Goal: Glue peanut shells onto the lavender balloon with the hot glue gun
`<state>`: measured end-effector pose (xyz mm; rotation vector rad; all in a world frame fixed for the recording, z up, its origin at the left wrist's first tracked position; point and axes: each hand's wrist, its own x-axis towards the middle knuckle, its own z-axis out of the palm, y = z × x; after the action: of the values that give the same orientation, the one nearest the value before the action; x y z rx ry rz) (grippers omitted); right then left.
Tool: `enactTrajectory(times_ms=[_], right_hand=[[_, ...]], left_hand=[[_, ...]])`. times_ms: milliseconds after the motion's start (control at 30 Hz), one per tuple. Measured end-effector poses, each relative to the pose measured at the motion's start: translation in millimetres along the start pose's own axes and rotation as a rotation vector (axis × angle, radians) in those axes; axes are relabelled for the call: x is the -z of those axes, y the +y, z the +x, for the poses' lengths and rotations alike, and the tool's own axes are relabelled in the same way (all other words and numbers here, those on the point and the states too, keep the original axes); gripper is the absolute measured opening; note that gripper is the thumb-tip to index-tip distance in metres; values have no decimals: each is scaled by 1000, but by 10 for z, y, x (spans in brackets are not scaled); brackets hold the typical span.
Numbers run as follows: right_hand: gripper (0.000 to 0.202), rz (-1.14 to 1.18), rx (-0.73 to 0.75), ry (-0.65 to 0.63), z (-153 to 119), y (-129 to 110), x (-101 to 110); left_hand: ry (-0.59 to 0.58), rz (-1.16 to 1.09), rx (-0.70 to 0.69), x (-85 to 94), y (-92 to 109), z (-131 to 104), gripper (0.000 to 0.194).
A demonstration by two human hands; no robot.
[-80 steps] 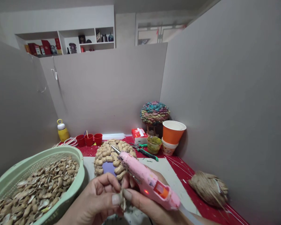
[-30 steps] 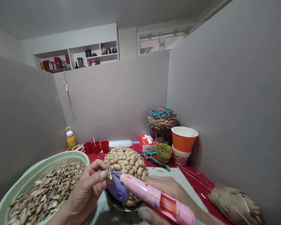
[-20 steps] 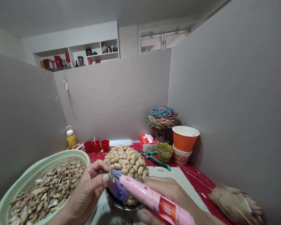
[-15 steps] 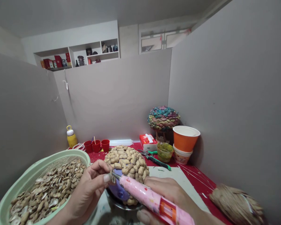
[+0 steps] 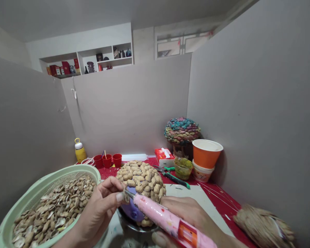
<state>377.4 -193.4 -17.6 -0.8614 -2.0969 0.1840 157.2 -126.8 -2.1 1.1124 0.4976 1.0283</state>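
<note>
Between thumb and fingers, my left hand (image 5: 103, 203) pinches a peanut shell (image 5: 126, 197). My right hand (image 5: 188, 213) is wrapped round a pink glue gun (image 5: 157, 215), its metal nozzle touching or very close to the shell. Just behind them, a dome covered in peanut shells (image 5: 142, 177) rests in a metal bowl (image 5: 134, 225). A bare purple patch (image 5: 132, 208) of the dome faces me, partly hidden by the glue gun. To the left, a green plastic basket (image 5: 20, 196) holds many loose shell halves (image 5: 54, 210).
Behind the dome stand red cups (image 5: 117, 160), white glue sticks (image 5: 134, 157), a tissue pack (image 5: 164, 157), pliers (image 5: 175, 179) and a bowl of yellow-green stuff (image 5: 183, 168). Orange and white tubs (image 5: 207, 151) are stacked right, near a bundle of brown cord (image 5: 263, 225). Grey partitions (image 5: 129, 110) enclose the table.
The whole view has shifted slightly, with things sitting a little further right. Both hands keep their grips, and the nozzle stays at the shell.
</note>
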Motion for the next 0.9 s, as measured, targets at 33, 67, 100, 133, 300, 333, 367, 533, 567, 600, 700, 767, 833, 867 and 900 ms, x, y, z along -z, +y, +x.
enactTrajectory(times_ms=[33, 67, 100, 133, 300, 333, 367, 533, 567, 600, 700, 767, 833, 867, 900], right_hand=[[26, -8, 2, 10, -3, 17, -17], [26, -16, 7, 26, -5, 36, -37], [27, -22, 20, 50, -6, 55, -57], [29, -26, 33, 75, -6, 71, -75], [32, -18, 14, 80, 2, 74, -82], [31, -17, 2, 67, 3, 65, -73], [30, -14, -3, 60, 3, 58, -66], [29, -19, 15, 118, -7, 71, -79], [29, -23, 23, 135, -9, 76, -84], [29, -25, 26, 142, -11, 79, -88], [28, -5, 2, 107, -16, 80, -89], [28, 1, -9, 91, -18, 80, -92], [29, -8, -10, 108, -16, 84, -101], [30, -16, -11, 120, -14, 87, -107], [32, -23, -15, 131, -12, 90, -111]], left_hand=[[-2, 3, 0, 1, -1, -2, 19], [-4, 7, 2, 3, -3, -3, 19], [-4, 11, 4, 4, -4, -3, 19], [-3, 16, 4, 4, -5, -3, 19], [0, 27, -4, -13, 15, -2, 20], [3, 29, -4, -18, 22, -4, 20], [3, 31, -4, -20, 27, -7, 20], [-9, 28, -9, -4, 25, -15, 19], [-12, 25, -9, 2, 20, -14, 19], [-12, 24, -8, 5, 14, -13, 18], [-8, 20, -10, 6, 6, -12, 18], [-3, 19, -17, -1, 10, -11, 19], [2, 19, -20, -8, 17, -11, 19], [5, 19, -22, -10, 21, -11, 19], [6, 18, -24, -12, 24, -11, 18]])
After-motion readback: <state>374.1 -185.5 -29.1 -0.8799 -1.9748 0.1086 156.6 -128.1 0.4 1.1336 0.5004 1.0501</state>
